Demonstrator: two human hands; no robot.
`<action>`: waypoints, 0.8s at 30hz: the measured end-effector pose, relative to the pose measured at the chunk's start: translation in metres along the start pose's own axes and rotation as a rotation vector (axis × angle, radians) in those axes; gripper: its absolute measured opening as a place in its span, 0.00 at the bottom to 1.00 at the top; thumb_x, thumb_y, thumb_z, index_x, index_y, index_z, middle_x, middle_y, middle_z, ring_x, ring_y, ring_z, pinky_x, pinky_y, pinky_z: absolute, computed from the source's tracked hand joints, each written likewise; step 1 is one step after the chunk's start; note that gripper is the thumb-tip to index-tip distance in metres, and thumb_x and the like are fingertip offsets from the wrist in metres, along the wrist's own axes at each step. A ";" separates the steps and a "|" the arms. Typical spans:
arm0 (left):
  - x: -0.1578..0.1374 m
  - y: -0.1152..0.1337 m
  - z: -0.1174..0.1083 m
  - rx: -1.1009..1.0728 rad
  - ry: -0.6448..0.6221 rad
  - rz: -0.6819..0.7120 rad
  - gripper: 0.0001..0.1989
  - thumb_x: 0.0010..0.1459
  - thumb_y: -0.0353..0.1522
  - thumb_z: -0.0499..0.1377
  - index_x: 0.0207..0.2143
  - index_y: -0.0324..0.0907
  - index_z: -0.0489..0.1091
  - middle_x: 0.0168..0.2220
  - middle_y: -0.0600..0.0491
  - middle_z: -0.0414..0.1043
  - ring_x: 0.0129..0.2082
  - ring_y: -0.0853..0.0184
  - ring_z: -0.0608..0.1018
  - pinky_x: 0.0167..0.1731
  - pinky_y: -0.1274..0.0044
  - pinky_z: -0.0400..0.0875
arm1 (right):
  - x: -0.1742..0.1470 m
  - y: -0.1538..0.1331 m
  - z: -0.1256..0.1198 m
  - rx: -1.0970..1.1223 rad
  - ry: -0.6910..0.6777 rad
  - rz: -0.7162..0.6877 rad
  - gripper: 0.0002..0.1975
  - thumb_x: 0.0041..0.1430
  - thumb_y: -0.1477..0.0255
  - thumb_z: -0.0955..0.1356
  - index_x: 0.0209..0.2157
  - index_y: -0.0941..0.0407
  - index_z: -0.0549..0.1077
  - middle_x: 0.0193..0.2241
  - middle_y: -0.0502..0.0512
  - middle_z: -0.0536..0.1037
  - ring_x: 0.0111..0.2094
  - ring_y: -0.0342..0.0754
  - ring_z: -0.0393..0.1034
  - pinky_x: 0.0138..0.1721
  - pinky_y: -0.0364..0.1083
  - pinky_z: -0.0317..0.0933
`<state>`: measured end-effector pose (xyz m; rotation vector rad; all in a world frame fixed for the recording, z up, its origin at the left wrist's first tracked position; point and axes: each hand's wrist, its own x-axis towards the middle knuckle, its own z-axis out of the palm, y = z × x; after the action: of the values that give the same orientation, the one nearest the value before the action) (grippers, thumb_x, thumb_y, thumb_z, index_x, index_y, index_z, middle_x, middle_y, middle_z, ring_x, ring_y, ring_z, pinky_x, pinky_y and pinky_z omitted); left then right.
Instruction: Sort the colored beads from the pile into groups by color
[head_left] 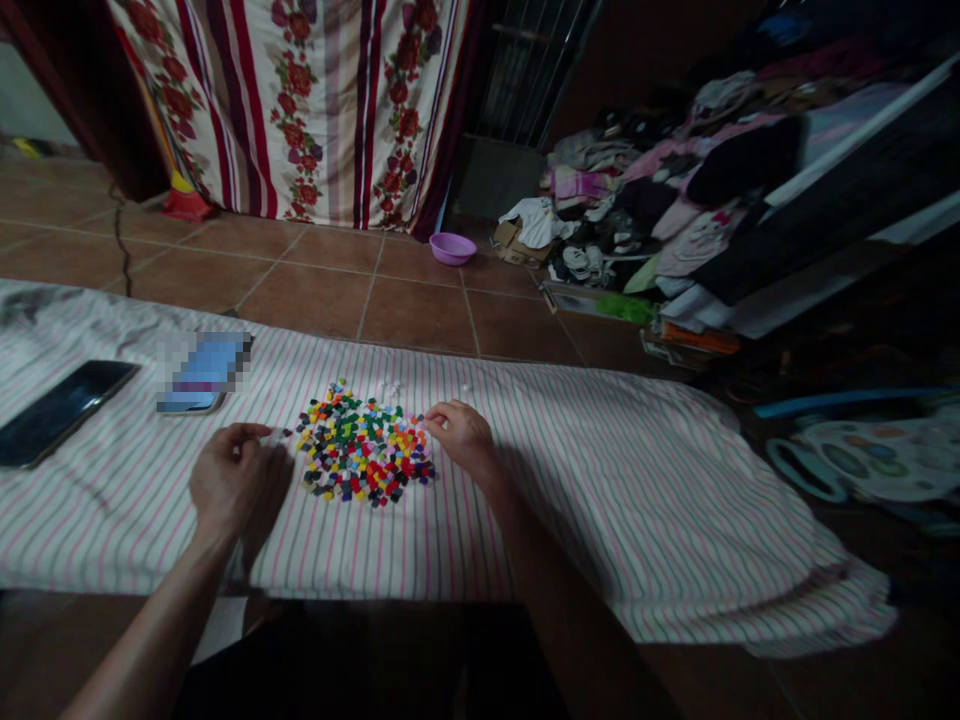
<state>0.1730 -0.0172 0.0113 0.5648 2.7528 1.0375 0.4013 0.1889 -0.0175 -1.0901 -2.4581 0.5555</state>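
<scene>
A loose pile of small multicoloured pieces (352, 450), like tiny blocks or beads, lies spread on a striped cloth (600, 480). At the pile's left side, my left hand (229, 475) has its thumb and index finger drawn together, pointing right. A dark piece (287, 433) lies just beyond those fingertips. My right hand (461, 437) is closed in a pinch at the right edge of the pile, its fingertips next to a few pieces. Whatever either pinch holds is too small to make out. Some white pieces (391, 388) sit apart, behind the pile.
On the cloth at left lie a dark phone (64, 412) and another phone with a lit, blurred screen (202, 372). Beyond are a tiled floor (322, 285), a purple basin (452, 248), a floral curtain (300, 110) and heaped clothes (637, 190).
</scene>
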 end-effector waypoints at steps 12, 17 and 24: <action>-0.018 -0.033 0.025 0.390 0.102 0.660 0.22 0.64 0.34 0.43 0.52 0.32 0.68 0.56 0.35 0.68 0.62 0.49 0.64 0.59 0.57 0.61 | -0.003 -0.014 -0.003 -0.157 -0.082 -0.029 0.07 0.59 0.75 0.67 0.32 0.55 0.78 0.32 0.53 0.78 0.37 0.47 0.69 0.41 0.43 0.57; -0.024 -0.020 0.024 0.442 0.111 0.611 0.21 0.65 0.35 0.43 0.52 0.35 0.69 0.56 0.36 0.68 0.60 0.49 0.67 0.58 0.57 0.61 | -0.006 -0.010 0.002 -0.092 -0.058 -0.026 0.06 0.59 0.75 0.68 0.32 0.55 0.78 0.31 0.53 0.78 0.37 0.47 0.70 0.40 0.43 0.58; -0.026 -0.005 0.021 0.484 0.067 0.521 0.19 0.64 0.34 0.44 0.49 0.38 0.70 0.53 0.39 0.70 0.56 0.52 0.68 0.54 0.61 0.62 | -0.015 -0.007 0.012 -0.012 0.064 -0.050 0.07 0.61 0.76 0.66 0.31 0.54 0.77 0.31 0.54 0.77 0.36 0.48 0.70 0.40 0.44 0.60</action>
<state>0.2006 -0.0179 -0.0080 1.3915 2.9938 0.4384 0.4003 0.1706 -0.0267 -1.0319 -2.4295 0.4842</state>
